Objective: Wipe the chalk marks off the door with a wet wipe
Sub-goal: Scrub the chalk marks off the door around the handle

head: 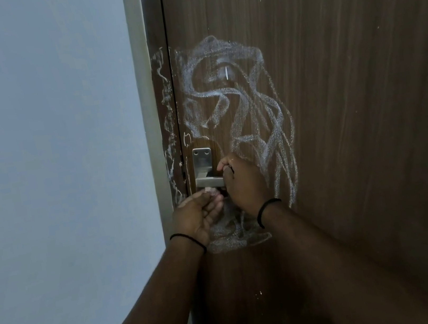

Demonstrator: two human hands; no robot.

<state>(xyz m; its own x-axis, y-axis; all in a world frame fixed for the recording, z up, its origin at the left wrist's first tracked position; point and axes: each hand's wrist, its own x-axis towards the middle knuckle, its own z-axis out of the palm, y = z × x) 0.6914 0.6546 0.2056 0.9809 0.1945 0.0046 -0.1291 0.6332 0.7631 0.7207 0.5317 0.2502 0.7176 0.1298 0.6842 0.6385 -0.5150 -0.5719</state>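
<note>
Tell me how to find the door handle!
Look at the big brown door, near its left edge, below the white chalk scribbles. The door handle is the shiny silver lever on a screwed metal plate, the only metal thing there.

Bare forearms; thin black band (266,211) on each wrist.

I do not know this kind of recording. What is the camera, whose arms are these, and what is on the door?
There is no machine: a person wears one camera on the head, looking forward and down, so the arms are that person's own. The brown door carries white chalk marks, which also reach the frame beside the pale wall. The right hand is at the metal handle, fingers curled; whether it grips it is unclear. The left hand, just below, pinches something small and whitish, perhaps the wipe. Each wrist has a dark band.
</note>
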